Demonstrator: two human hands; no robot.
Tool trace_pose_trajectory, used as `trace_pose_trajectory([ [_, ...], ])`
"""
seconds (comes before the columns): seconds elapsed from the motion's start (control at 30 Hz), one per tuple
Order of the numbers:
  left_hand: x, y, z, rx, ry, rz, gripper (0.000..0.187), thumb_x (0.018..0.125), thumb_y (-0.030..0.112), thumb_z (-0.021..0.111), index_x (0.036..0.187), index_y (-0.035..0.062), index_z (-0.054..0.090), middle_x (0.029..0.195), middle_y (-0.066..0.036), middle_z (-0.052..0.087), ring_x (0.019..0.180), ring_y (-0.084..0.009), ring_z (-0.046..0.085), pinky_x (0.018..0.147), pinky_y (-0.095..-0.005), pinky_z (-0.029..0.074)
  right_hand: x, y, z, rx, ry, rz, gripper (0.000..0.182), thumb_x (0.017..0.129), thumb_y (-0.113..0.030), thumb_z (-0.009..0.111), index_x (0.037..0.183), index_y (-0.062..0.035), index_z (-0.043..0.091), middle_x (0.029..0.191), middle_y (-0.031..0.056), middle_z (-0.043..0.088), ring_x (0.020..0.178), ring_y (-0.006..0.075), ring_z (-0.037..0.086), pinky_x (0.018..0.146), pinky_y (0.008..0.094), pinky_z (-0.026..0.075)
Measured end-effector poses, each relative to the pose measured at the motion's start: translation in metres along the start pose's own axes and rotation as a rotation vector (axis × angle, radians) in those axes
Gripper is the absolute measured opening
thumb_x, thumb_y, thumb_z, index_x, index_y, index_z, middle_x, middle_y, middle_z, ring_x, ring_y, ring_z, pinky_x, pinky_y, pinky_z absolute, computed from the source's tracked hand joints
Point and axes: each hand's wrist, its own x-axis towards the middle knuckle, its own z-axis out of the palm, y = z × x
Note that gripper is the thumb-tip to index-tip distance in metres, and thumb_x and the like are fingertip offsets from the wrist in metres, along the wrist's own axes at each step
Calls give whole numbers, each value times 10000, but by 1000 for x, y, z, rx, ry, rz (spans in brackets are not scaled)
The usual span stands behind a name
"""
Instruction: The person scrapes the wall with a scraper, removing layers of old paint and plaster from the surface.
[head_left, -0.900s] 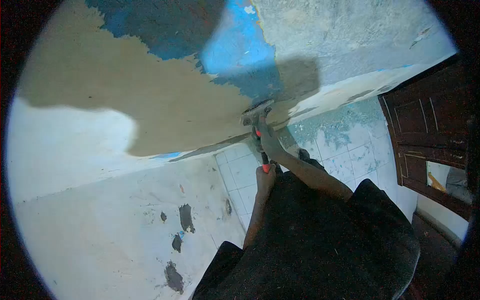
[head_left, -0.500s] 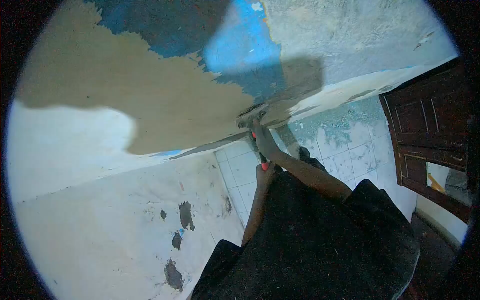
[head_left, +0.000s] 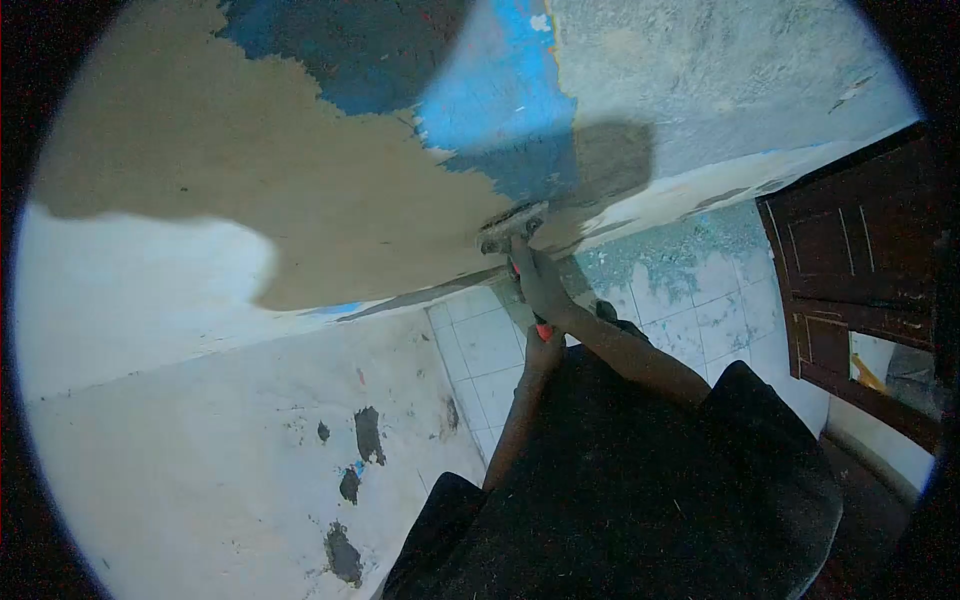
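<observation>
A long-handled scraper [head_left: 513,228] with a wide, dirty head and a red-and-black handle is held in both my hands. My right hand [head_left: 541,288] is closed round the handle near the head. Lower down, my left hand [head_left: 544,350] grips the handle's red end. The scraper's head lies against the lower part of the wall [head_left: 360,200], where a smooth grey-brown area borders a ragged patch of blue paint [head_left: 510,110]. My fingers hide part of the handle.
White floor tiles [head_left: 480,345] run along the wall's foot, with pale bluish debris [head_left: 665,245] scattered to the right. A dark wooden door [head_left: 850,230] stands at the right. The pale side wall [head_left: 230,450] at the left has several grey chipped spots.
The scraper's head has shifted slightly up and right in view, and its handle end slightly right. Both hands keep their grip. The wall also appears a little further right.
</observation>
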Motion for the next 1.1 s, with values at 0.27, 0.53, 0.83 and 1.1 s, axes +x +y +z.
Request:
trace_pose_trajectory([
  [0.27, -20, 20, 13, -208, 122, -151, 166, 810, 205, 626, 769, 72, 535, 564, 39, 459, 484, -75, 439, 435, -239, 325, 9, 36, -11, -120, 17, 7, 477, 924, -451, 389, 597, -103, 393, 493, -27, 327, 446, 89, 336, 435, 279, 285],
  [0.53, -10, -3, 10, -120, 167, -191, 180, 791, 192, 622, 775, 53, 509, 568, 12, 466, 489, -98, 435, 437, -276, 328, -1, 12, -1, -69, 10, -43, 466, 933, -420, 392, 618, -78, 423, 517, -23, 335, 494, 84, 314, 463, 281, 280],
  [0.83, -11, -17, 5, -34, 78, -173, 230, 778, 202, 625, 682, 31, 503, 521, -4, 466, 451, -118, 442, 431, -285, 343, -6, -2, 4, -105, 63, 2, 413, 938, -354, 421, 637, -72, 439, 552, -21, 364, 508, 87, 329, 484, 262, 290],
  [1.1, -9, 16, 9, -54, 143, -141, 232, 782, 228, 620, 788, 21, 515, 563, -30, 502, 494, -116, 466, 451, -305, 359, 0, 7, -3, -4, -39, -41, 428, 937, -399, 402, 621, -113, 443, 518, -50, 342, 472, 60, 309, 444, 255, 270],
])
